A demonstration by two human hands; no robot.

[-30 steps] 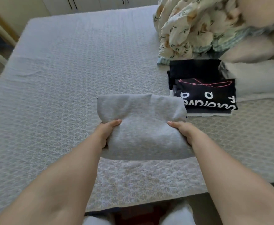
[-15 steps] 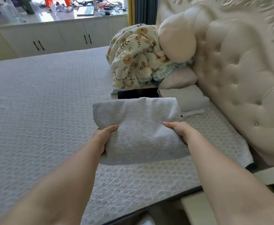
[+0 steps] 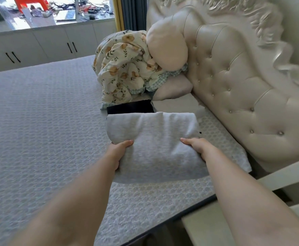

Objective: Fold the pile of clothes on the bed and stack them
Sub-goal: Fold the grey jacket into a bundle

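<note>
Both hands clamp the folded grey garment (image 3: 154,146): left hand (image 3: 117,154) and right hand (image 3: 197,148) grip its near corners, fingers hidden underneath. It hangs above the bed (image 3: 38,130); black stack (image 3: 130,109) lies just beyond the fingers. Risk: loose fold sags open, lands skewed. No readable writing.
</note>
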